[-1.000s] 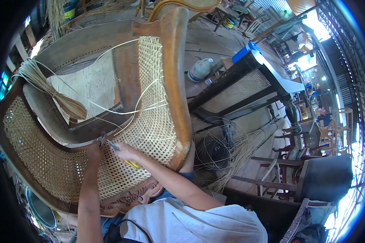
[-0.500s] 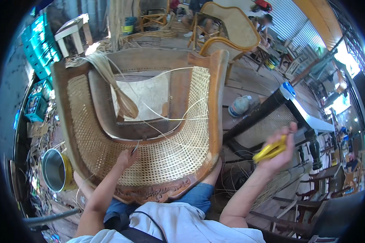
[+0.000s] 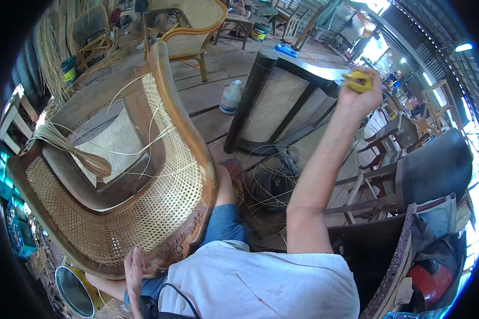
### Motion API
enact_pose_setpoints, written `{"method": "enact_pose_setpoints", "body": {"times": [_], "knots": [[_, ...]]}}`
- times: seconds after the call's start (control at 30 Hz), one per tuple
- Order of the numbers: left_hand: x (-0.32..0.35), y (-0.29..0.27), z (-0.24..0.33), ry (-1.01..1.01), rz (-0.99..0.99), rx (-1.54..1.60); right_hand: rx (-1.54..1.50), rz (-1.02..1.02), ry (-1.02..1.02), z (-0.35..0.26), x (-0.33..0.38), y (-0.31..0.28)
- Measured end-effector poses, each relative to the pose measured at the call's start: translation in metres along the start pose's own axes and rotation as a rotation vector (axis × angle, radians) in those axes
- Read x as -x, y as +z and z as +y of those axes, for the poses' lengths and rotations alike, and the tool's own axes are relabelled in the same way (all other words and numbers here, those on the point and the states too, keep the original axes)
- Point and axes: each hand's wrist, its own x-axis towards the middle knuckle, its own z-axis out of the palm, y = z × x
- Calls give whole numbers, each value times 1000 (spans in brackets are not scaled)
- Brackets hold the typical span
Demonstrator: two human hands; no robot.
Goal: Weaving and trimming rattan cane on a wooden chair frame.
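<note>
While the left hand point(image 3: 134, 265) hangs at the near, carved edge point(image 3: 183, 242) of the wooden chair frame point(image 3: 189, 133), its fingers look loosely bent; whether its grip is clamped on anything, I cannot tell. The frame itself lies across the person's legs point(image 3: 226, 218), just ahead of the white shirt point(image 3: 271, 282). Off its near left corner stands a yellow metal bucket point(image 3: 93, 290). Woven cane webbing point(image 3: 159, 196) fills the frame's left, near and right sides, and loose cane strands point(image 3: 154, 140) trail from the right side over the open middle. A gathered cane bundle point(image 3: 93, 161) lies over the left inner edge. Out to the right, well apart from the frame, the right hand point(image 3: 361, 98) is raised, its grip closed around a yellow-handled tool point(image 3: 358, 82) whose working end is hard to make out. Beyond the frame's right edge, a black furniture piece point(image 3: 250, 95) with a cane panel point(image 3: 279, 101) stands on the floor point(image 3: 197, 106), a plastic jug point(image 3: 230, 100) near its left side. Farther back is a rattan armchair point(image 3: 189, 42).
</note>
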Motion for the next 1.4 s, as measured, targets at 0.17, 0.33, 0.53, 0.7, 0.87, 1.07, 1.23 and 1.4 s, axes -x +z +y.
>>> {"method": "enact_pose_setpoints", "body": {"times": [0.17,0.33,0.53,0.7,0.87,1.07,1.23,1.4], "knots": [[-1,27,-4,-67,-48,68,140,-57,232,5,72,0],[-2,21,9,-15,41,21,183,-69,239,12,119,3],[26,7,31,-78,139,-43,4,95,-158,-30,0,-31],[22,7,52,43,98,34,188,-285,546,34,105,-15],[41,-63,59,140,400,-148,625,-704,1635,95,361,-28],[65,-103,32,-9,724,-804,327,-1114,2101,130,541,-29],[61,-97,21,-59,699,-1203,255,-1466,1953,147,608,-6],[53,-108,-3,122,677,-1369,173,-1429,2159,152,631,21]]}}
